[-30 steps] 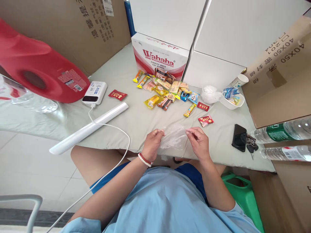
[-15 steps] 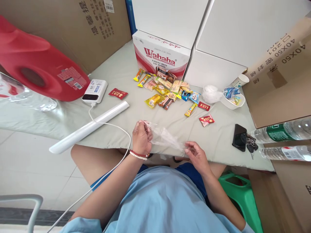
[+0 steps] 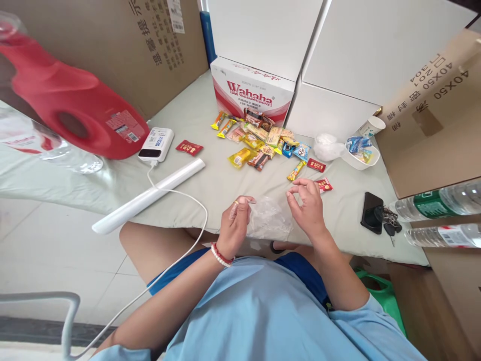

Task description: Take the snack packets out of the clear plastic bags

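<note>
Presently: clear plastic bag at the table's near edge

Left hand pinches the crumpled clear plastic bag at its left side. Right hand hovers just right of it, thumb and forefinger pinched, grasping nothing discernible. Red snack packet beside the right hand; snack pile beyond.

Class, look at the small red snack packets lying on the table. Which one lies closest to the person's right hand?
The red packet just beyond the right hand, almost touching its fingers. The other two red packets lie farther off, one far left by the power bank.
</note>
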